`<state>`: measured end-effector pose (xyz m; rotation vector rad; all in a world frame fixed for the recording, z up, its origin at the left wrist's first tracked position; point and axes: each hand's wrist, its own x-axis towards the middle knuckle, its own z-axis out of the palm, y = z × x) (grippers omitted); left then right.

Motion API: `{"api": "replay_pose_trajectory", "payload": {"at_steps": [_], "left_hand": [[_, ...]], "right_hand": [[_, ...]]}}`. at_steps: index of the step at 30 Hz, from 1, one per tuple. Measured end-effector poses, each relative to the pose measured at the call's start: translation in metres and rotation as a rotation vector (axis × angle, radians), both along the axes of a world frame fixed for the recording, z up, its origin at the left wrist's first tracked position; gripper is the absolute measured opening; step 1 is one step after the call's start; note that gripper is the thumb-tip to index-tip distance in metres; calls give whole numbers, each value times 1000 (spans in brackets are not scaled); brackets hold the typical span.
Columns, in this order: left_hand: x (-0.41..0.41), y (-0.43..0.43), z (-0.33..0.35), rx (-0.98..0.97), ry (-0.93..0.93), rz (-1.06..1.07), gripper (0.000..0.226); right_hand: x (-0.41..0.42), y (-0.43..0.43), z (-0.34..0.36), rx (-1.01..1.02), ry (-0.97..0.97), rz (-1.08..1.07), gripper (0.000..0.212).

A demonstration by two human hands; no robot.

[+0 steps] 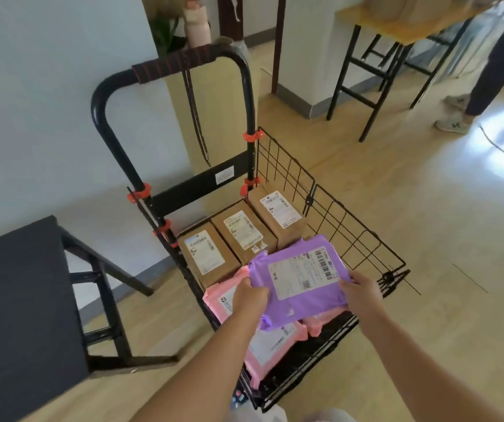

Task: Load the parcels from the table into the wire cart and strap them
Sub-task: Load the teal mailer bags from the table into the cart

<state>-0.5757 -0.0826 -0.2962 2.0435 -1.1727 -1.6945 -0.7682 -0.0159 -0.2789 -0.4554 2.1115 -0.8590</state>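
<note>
The purple parcel (pixel 300 278) is held over the wire cart (pixel 335 220); its side edges are gripped by the left hand (pixel 249 295) and the right hand (pixel 361 292). It is best lowered flat onto the pink parcels (pixel 272 342).

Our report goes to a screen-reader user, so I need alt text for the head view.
The left hand and right hand hold a purple parcel by its edges over a black wire cart. Inside sit three labelled cardboard boxes in a row near the handle, with pink parcels nearer the camera.
</note>
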Motion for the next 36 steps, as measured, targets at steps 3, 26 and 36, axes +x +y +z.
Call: {"api": "replay_pose_trajectory", "payload": {"at_steps": [3,26,36], "left_hand": [[3,-8,-6,56,-66,-21,34],[-77,-55,-90,260,41,302,60],[-98,-43,-114,264,68,356,67]], "right_hand": [[3,-2,-15,52,-58,6,29],[-97,-150,-116,398,63,744,25],[-103,-160,-158,483,22,1080,50]]}}
